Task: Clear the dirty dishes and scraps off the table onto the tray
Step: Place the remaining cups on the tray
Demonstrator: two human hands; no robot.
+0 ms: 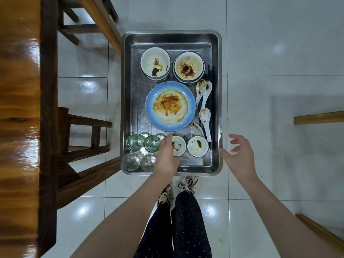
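The left hand reaches over the near rim of the metal tray, fingers curled down beside a small sauce dish; whether it grips anything cannot be told. The right hand hangs open just outside the tray's right edge, empty. Around them sit glasses, a second small dish, spoons, a smeared blue plate and two stained bowls farther back.
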